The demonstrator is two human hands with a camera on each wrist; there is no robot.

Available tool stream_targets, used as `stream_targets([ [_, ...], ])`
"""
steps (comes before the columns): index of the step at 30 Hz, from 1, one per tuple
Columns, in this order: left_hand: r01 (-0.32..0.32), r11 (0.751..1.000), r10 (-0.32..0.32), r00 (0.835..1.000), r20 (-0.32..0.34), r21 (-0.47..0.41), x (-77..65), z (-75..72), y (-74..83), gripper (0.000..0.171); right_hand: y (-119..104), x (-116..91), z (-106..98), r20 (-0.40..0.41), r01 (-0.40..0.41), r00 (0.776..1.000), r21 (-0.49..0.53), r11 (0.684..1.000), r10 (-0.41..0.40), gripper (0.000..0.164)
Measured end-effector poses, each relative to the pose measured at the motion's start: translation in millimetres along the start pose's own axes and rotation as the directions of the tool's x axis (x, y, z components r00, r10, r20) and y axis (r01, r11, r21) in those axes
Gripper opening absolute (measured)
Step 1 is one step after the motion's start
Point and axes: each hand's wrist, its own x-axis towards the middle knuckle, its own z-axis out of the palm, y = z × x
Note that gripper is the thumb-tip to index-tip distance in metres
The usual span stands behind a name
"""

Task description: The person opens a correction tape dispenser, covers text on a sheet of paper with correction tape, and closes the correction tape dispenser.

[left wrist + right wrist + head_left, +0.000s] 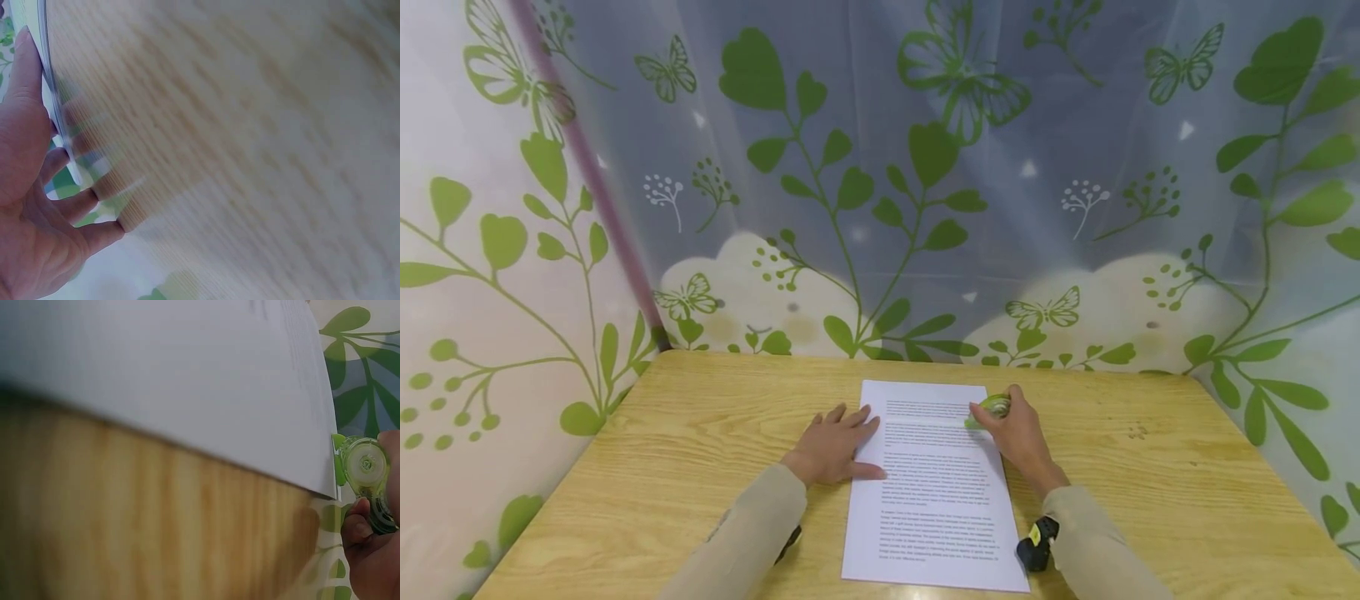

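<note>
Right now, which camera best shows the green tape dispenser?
The right wrist view: the green tape dispenser shows large and close, its round body facing the camera. The head view shows it small, partly covered by the right hand; the left wrist view doesn't show it.

"How did the paper [925, 500] look?"
"White and printed; it lay flat on the tabletop [692, 442]."
"And the dispenser [997, 406]?"
"It was rounded, see-through green, held at the paper's right edge, near the top."
</note>
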Motion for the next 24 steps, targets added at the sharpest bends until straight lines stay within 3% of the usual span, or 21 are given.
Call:
stream_targets([
  [24,0.001,1.000,-0.001,1.000,-0.003,0.010,1.3,2.2,-0.7,0.087,7.8,1.9,-9.9,-0.017,-0.022,1.000,-0.039,0.999,0.021,0.047],
])
